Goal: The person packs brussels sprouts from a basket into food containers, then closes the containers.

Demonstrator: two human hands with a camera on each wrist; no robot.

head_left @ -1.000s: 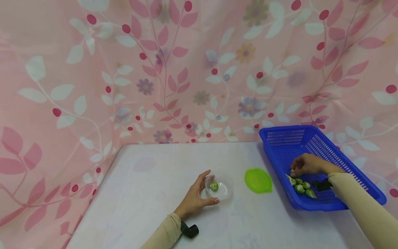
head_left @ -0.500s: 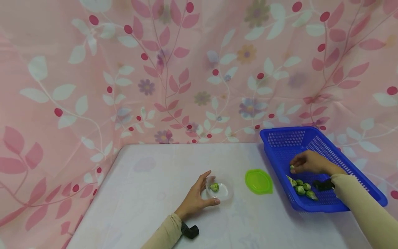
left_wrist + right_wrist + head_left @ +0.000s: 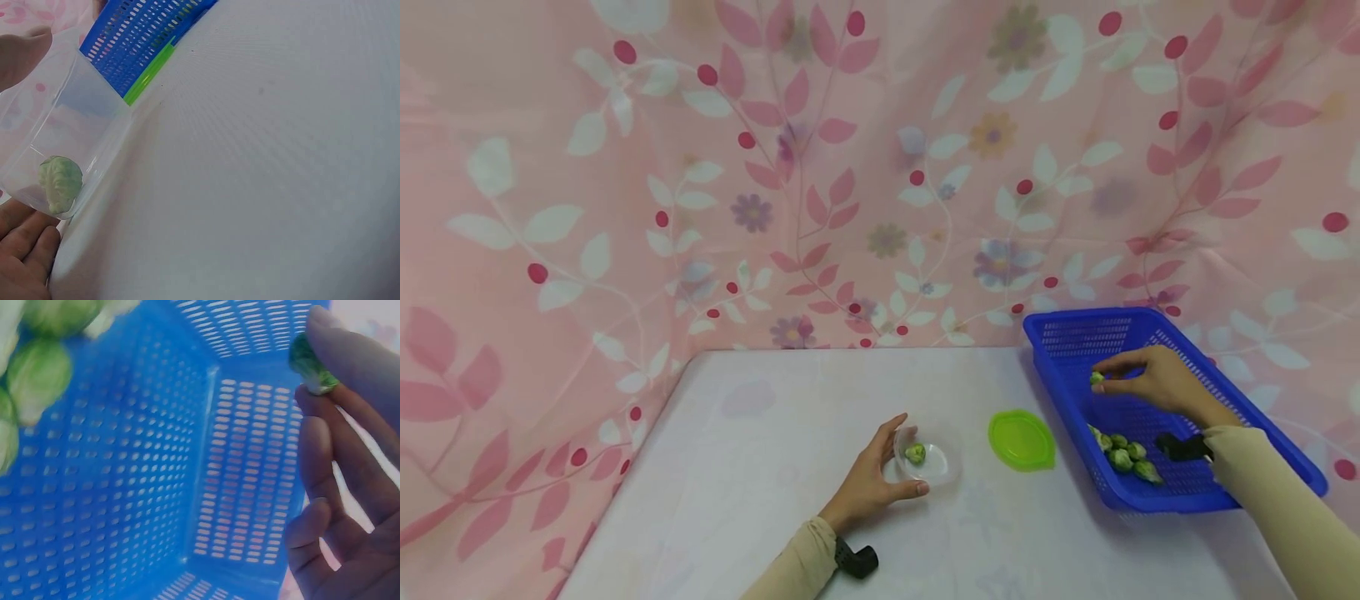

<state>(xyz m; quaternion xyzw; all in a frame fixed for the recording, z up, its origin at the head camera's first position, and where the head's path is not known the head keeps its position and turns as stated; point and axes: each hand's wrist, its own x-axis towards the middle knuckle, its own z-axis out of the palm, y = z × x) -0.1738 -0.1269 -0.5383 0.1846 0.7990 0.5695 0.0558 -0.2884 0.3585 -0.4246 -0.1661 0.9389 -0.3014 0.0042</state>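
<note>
My left hand (image 3: 867, 481) holds a clear plastic container (image 3: 946, 467) at its left side, thumb and fingers spread around it. A single Brussels sprout (image 3: 915, 453) lies inside, seen through the wall as a pale green Brussels sprout (image 3: 60, 183) in the left wrist view. My right hand (image 3: 1163, 383) pinches another Brussels sprout (image 3: 1097, 378) between thumb and fingertips above the blue basket (image 3: 1067, 417). The right wrist view shows this small Brussels sprout (image 3: 310, 364) near the basket's far end. Several more Brussels sprouts (image 3: 1122, 460) lie in the basket's near left part.
A green lid (image 3: 1021, 440) lies flat on the white-covered table (image 3: 760, 450) between the container and the basket. A pink floral curtain (image 3: 850, 167) hangs behind the table. Black wrist devices (image 3: 856, 560) sit at both sleeves.
My right hand has risen from the heap of sprouts with one pinched in its fingers, moving slightly up and away. The left hand and container stay in place.
</note>
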